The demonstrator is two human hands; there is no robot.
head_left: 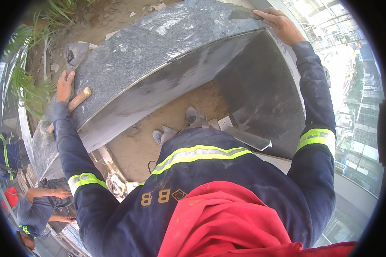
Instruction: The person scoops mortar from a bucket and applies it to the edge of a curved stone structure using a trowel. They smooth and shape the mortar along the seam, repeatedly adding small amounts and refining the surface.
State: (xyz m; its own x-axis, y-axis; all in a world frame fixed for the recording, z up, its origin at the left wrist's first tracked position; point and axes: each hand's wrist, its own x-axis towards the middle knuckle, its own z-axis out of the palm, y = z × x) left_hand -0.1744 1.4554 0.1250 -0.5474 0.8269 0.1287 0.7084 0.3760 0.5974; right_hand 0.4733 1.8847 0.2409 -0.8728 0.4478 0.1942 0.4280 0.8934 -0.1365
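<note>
A large curved grey granite slab (158, 47) stands on edge in front of me, above sandy ground. My left hand (65, 85) lies flat on the slab's left end and grips nothing. A wooden handle (79, 99) runs slantwise under that wrist. A grey trowel blade (75, 53) lies just beyond the fingers. My right hand (279, 23) reaches to the slab's far right corner and holds a dark flat tool (243, 15) against the top edge. Both arms wear navy sleeves with reflective bands.
My shoes (191, 115) stand on sand inside the curve, beside pale stone offcuts (249, 139). Another person (38, 205) in blue crouches at the lower left. Green plants (28, 85) grow at the left. Buildings (356, 115) lie far below on the right.
</note>
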